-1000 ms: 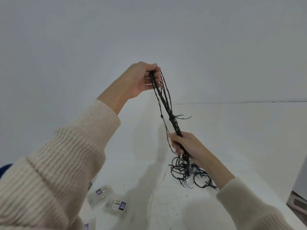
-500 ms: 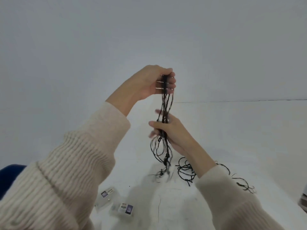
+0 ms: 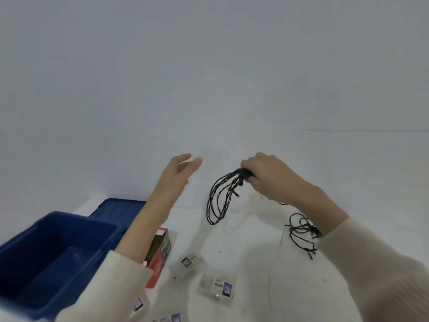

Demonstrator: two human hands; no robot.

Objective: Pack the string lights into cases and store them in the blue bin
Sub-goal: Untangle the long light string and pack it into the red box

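Your right fingers (image 3: 249,162) are curled tight round a gathered bunch of black string lights (image 3: 220,198), held up above the white table (image 3: 255,263). Its loops hang down from your right hand (image 3: 271,177), clear of the surface. More of the black strand lies tangled on the table just beside your right forearm.

Your left hand (image 3: 174,182) is raised beside the bunch but apart from it, its fingers (image 3: 196,162) straight and holding nothing.

At your lower left stands the blue bin (image 3: 76,219), with a blue lid (image 3: 116,205) behind it. A red and black box (image 3: 160,254) sits just beside the bin, partly hidden by your left forearm. Several clear cases (image 3: 217,287) with small labels lie scattered on the table near you. Whether any of them holds lights is too blurred to tell.
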